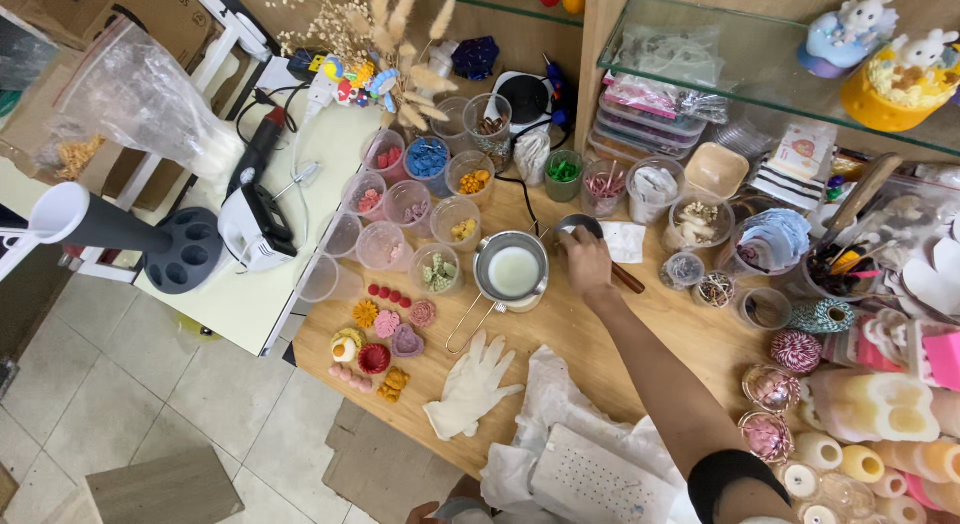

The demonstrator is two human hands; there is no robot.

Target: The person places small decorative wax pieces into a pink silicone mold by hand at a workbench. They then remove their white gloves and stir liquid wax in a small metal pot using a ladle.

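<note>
small metal pot under right hand, crowded by cups, saucepan.

**One head camera looking down over a craft table**

A single view is covering the scene, riding on the person's head and looking almost straight down from well above the wooden table. It is standing far enough back to take in the whole tabletop, the white side table at left of the frame, and the tiled floor along the lower left. The glass shelf is filling the upper right. The person's right hand is reaching up from the lower right toward the centre. No second view is sharing the scene.
</note>
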